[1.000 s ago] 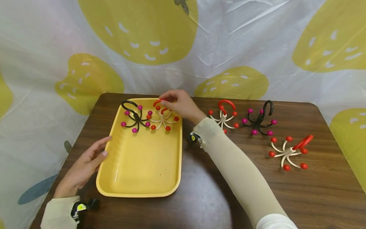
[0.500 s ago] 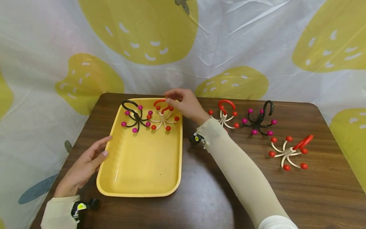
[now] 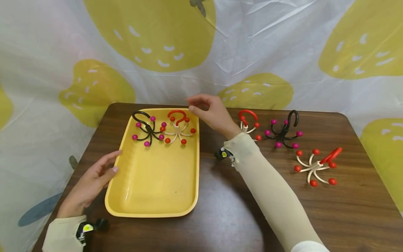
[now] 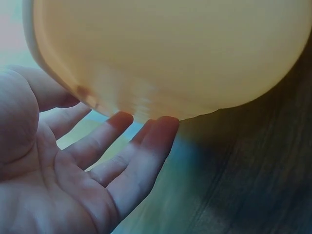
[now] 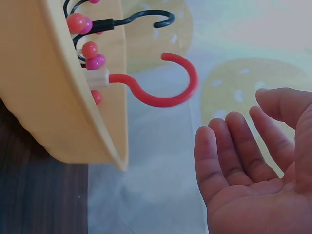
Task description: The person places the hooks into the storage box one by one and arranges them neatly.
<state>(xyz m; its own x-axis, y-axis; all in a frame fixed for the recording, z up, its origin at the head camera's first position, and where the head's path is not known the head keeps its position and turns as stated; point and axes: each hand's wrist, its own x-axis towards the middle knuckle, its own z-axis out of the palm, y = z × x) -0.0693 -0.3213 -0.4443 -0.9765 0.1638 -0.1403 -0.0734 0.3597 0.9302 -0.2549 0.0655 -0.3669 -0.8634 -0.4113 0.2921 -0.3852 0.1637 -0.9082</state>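
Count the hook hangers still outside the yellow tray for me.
3, on the table right of the tray: red-hooked hanger partly behind the right wrist, black hanger beside it, toppled red hanger nearest the right edge.

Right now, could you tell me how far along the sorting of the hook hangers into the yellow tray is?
Done: a black hanger and a red-and-white hanger stand in the yellow tray. In hand: nothing; the right hand is empty beside the tray, and the left hand touches its rim. Left: three hangers on the table.

dark wooden table (image 3: 346,213) bears a yellow tray (image 3: 154,206); three multi-armed hooks (image 3: 315,167) stand apart on its right half.
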